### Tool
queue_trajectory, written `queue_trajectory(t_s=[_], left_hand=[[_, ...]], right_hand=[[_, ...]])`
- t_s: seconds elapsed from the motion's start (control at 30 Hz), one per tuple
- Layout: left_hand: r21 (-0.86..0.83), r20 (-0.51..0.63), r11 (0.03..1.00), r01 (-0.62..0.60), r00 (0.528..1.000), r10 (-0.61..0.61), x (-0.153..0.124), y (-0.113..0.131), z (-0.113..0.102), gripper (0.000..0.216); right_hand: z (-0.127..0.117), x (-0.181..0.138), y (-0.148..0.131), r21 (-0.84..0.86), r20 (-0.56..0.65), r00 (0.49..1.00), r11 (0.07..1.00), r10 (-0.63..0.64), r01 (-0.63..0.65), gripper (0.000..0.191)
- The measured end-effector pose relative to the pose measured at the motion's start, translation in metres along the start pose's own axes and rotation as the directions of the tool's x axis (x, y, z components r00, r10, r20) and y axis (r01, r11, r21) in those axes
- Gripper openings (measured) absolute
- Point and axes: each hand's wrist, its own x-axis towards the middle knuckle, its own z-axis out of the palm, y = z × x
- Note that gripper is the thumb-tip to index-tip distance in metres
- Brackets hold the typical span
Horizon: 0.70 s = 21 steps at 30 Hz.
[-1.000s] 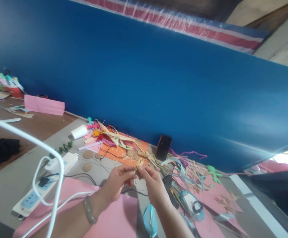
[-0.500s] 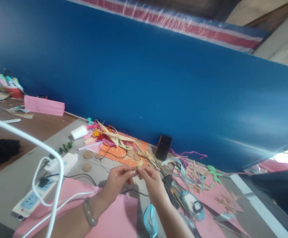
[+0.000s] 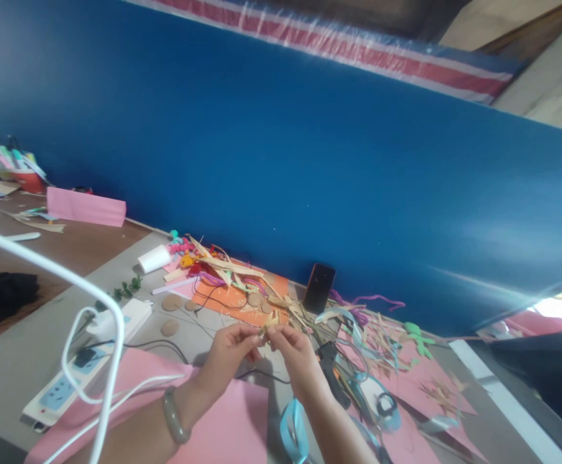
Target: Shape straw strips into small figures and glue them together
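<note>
My left hand point(image 3: 230, 356) and my right hand point(image 3: 296, 356) meet above the table, fingertips pinched together on a small bundle of pale straw strips point(image 3: 270, 321). A greenish bangle point(image 3: 173, 414) circles my left wrist. Below my hands lies a pink paper sheet point(image 3: 232, 425). Just beyond them an orange sheet point(image 3: 227, 298) carries more straw strips and brown round discs point(image 3: 171, 301).
A blue wall point(image 3: 310, 161) backs the table. A black phone point(image 3: 319, 287) leans on it. A white power strip point(image 3: 87, 361) with white cables lies at left. Light blue ribbon point(image 3: 293, 432), scraps and pink sheets lie at right. A pink box point(image 3: 86, 206) sits far left.
</note>
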Motion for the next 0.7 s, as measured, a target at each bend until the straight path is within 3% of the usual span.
queue_trajectory(t_s=[0.33,0.7], left_hand=[[-0.005,0.054,1.000,0.019,0.998,-0.019,-0.0004,-0.0068,-0.0023,0.023],[0.058,0.029,0.998,0.022,0.999,-0.024,-0.0025,-0.0005,0.0017,0.030]], right_hand=[[-0.0018,-0.0014,0.0016,0.040,0.006,1.000,0.999,0.013,-0.013,0.031],[-0.0031,-0.0022,0.0010,0.041,0.025,0.999,0.999,0.019,-0.020,0.028]])
